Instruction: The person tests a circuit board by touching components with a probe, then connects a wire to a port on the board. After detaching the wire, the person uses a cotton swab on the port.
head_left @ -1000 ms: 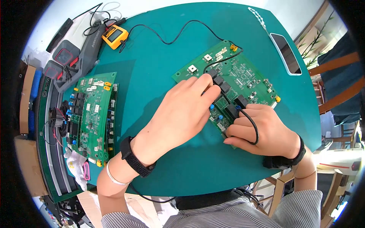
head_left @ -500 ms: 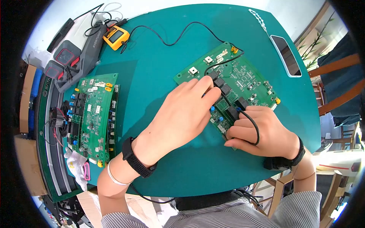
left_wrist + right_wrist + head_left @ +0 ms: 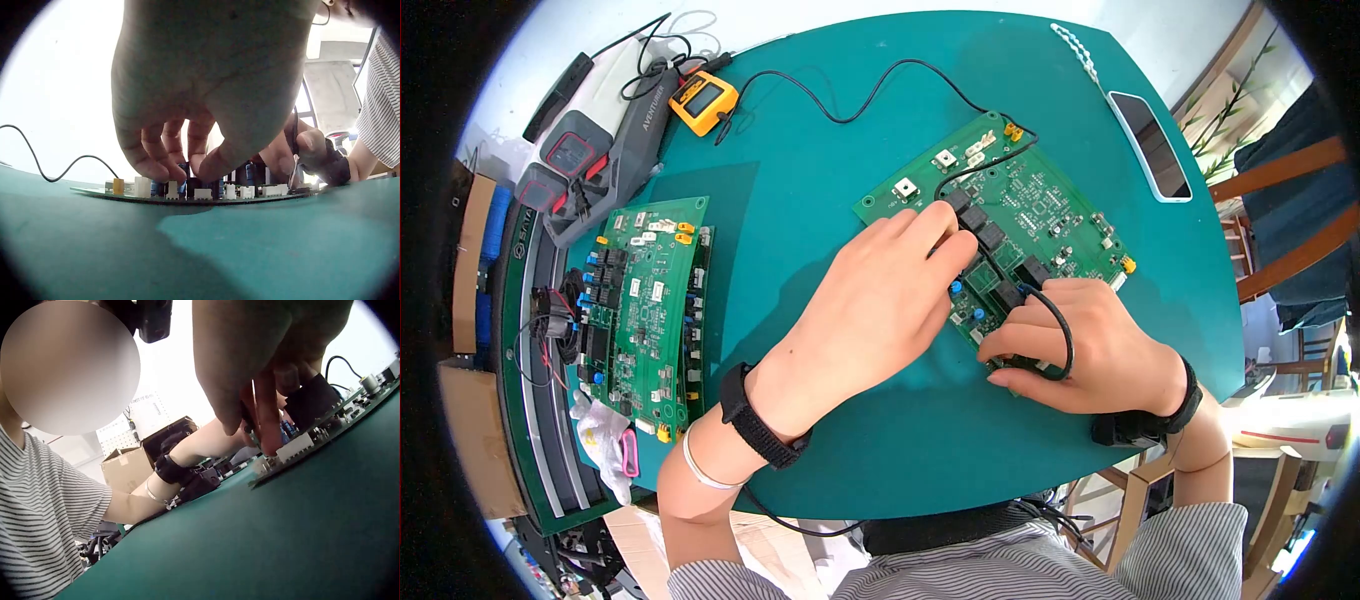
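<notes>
A green circuit board (image 3: 1040, 205) lies on the table under both hands. The left hand (image 3: 890, 285) curls over its near left edge; in the left wrist view that hand (image 3: 206, 81) has thumb and fingertips around a small dark part among the connectors. A black cable (image 3: 1000, 158) crosses the board, passes by the left fingertips and loops over the right fingers. The right hand (image 3: 1090, 345) is at the board's near corner, its fingers bent around a slim dark piece at the cable's end, mostly hidden. Beside a white connector (image 3: 295, 448) are the right fingertips in the right wrist view.
More green boards (image 3: 645, 310) are stacked at the left, near a white cloth-like bundle (image 3: 600, 440). A yellow device (image 3: 704, 102) with the cable attached sits at the back left, beside a grey case (image 3: 635, 140). A phone (image 3: 1150, 147) lies at the right.
The right hand's fingertips have shifted slightly left along the board's near corner, and the cable loop has moved a little with them. The left hand stays nearly still.
</notes>
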Motion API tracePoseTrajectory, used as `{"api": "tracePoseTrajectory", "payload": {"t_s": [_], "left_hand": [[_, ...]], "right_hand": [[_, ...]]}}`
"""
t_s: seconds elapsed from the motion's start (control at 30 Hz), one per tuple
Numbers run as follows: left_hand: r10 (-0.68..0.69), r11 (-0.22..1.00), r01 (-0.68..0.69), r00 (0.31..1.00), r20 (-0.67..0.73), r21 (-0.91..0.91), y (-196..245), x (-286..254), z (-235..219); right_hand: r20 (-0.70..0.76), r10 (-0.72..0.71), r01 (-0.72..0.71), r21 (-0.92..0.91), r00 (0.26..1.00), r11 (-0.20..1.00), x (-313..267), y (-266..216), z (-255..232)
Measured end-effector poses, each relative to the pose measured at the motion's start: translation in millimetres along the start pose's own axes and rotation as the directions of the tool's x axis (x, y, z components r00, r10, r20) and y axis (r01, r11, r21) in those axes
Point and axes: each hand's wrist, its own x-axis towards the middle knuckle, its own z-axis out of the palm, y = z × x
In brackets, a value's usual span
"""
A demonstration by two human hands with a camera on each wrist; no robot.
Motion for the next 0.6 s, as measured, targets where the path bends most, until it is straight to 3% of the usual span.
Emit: {"api": "tracePoseTrajectory", "payload": {"t_s": [0.6], "left_hand": [[0.001, 1.0, -0.001, 1.0, 0.006, 0.009, 0.2, 0.5, -0.9]], "right_hand": [[0.013, -0.042, 0.042, -0.027, 0.999, 0.999, 1.5, -0.3, -2.0]]}}
